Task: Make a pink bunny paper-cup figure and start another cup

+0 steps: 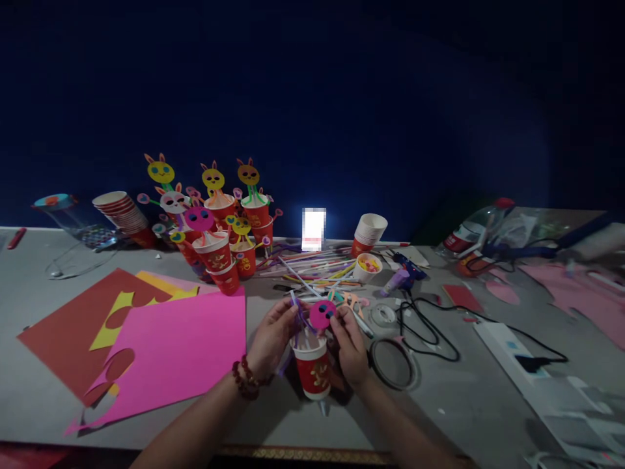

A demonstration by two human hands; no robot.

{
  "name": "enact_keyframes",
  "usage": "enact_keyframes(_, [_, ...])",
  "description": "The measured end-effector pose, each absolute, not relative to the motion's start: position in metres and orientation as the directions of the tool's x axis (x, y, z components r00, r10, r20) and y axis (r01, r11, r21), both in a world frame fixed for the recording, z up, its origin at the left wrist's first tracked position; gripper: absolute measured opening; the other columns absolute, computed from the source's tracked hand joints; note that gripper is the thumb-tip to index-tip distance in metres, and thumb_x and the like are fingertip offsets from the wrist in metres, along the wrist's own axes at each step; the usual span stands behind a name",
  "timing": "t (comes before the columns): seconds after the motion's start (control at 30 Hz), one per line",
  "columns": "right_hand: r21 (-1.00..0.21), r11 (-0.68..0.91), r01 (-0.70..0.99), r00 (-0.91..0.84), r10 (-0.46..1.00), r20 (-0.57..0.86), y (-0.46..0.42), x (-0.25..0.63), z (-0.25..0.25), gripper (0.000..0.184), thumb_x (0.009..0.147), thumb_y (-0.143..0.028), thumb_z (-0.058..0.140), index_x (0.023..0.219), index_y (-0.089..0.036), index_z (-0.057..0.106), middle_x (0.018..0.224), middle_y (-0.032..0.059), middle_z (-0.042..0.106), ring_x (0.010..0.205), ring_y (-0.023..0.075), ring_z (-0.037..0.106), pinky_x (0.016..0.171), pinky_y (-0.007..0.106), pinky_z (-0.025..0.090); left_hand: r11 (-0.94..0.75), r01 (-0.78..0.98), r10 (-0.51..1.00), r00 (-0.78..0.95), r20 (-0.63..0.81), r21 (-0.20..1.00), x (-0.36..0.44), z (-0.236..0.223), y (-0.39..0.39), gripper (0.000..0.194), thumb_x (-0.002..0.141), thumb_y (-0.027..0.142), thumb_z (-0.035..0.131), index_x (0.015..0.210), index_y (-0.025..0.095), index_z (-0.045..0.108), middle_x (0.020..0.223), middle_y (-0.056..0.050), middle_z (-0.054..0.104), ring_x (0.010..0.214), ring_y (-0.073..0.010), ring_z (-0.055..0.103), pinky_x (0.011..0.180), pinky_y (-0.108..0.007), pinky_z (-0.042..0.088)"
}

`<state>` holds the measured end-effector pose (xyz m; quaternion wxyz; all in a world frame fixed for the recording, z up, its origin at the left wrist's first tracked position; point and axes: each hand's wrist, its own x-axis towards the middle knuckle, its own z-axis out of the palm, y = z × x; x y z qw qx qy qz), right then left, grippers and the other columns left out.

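Note:
My left hand point(273, 335), with a bead bracelet at the wrist, pinches a purple straw point(299, 311) that sticks up from a red paper cup point(312, 371). My right hand point(349, 345) closes its fingers on a pink paper face point(322, 314) with dark eyes, held just above the cup's rim. The cup sits between both hands near the table's front edge, tilted slightly toward me.
Pink, yellow and red paper sheets point(166, 345) lie to the left. Several finished cups with animal faces point(215, 247) stand behind, beside stacked cups point(122, 212). Loose straws point(317, 267), a glue gun point(407, 270) with a black cable, tape rolls point(393, 361) and a bottle point(473, 231) lie to the right.

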<state>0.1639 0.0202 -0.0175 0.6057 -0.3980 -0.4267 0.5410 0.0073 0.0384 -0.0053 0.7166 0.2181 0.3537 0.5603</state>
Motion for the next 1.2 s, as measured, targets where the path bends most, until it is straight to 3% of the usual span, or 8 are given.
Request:
enact_keyframes(0.1, [-0.958,0.171,-0.23,0.103,0.983,0.151,0.015,0.16,-0.02,0.018,0.093,-0.041,0.058,0.089,-0.024,0.057,0.079,-0.0017,0.054,0.07,0.0138,0.053,0.068,0.025,0.047,0.283,-0.646,0.954,0.116,-0.275,0.709,0.01,-0.005,0.036,0.028,0.072,0.026,0.083,0.095,0.016,0.07,0.088,-0.003,0.076,0.071,-0.0105,0.069,0.068,-0.019,0.054])
enact_keyframes(0.27, [-0.966,0.224,-0.13,0.167,0.965,0.201,0.017,0.162,-0.02,0.017,0.096,-0.04,0.053,0.096,-0.024,0.056,0.085,0.001,0.057,0.074,0.0157,0.055,0.069,0.027,0.048,0.286,-0.661,0.956,0.146,-0.255,0.694,0.013,-0.007,0.035,0.028,0.074,0.028,0.081,0.097,0.016,0.069,0.083,-0.003,0.075,0.069,-0.0127,0.069,0.07,-0.024,0.056])
enact_keyframes(0.57, [-0.965,0.189,-0.182,0.05,0.982,0.183,0.015,0.163,-0.011,0.021,0.092,-0.042,0.059,0.086,-0.023,0.056,0.074,-0.0012,0.057,0.063,0.0144,0.057,0.06,0.026,0.049,0.214,-0.558,0.975,0.072,-0.211,0.801,0.017,-0.019,0.036,0.027,0.074,0.032,0.08,0.094,0.018,0.071,0.085,-0.002,0.075,0.071,-0.0121,0.068,0.07,-0.022,0.054])
enact_keyframes(0.83, [-0.972,0.144,-0.184,0.066,0.989,0.134,0.027,0.179,-0.01,0.021,0.089,-0.042,0.063,0.084,-0.023,0.056,0.074,-0.0026,0.056,0.062,0.013,0.055,0.061,0.025,0.049,0.257,-0.555,0.965,0.197,-0.176,0.791,0.021,-0.01,0.032,0.031,0.076,0.034,0.078,0.101,0.017,0.069,0.079,-0.004,0.076,0.064,-0.0163,0.071,0.062,-0.025,0.055])
enact_keyframes(1.03, [-0.968,0.12,-0.222,0.036,0.993,0.115,0.034,0.186,-0.01,0.018,0.087,-0.038,0.067,0.082,-0.023,0.059,0.071,-0.0043,0.058,0.063,0.0121,0.056,0.062,0.024,0.047,0.286,-0.533,0.953,0.244,-0.179,0.796,0.018,-0.007,0.027,0.036,0.077,0.03,0.077,0.109,0.016,0.069,0.095,-0.009,0.077,0.074,-0.0197,0.073,0.07,-0.027,0.056])
enact_keyframes(1.2, [-0.963,0.056,-0.262,0.03,0.998,0.049,0.037,0.19,-0.008,0.019,0.083,-0.037,0.071,0.079,-0.023,0.06,0.07,-0.0037,0.058,0.062,0.0124,0.055,0.06,0.023,0.047,0.332,-0.502,0.931,0.312,-0.19,0.799,0.019,-0.004,0.028,0.037,0.079,0.036,0.075,0.109,0.016,0.069,0.088,-0.01,0.077,0.072,-0.0213,0.073,0.069,-0.03,0.056])
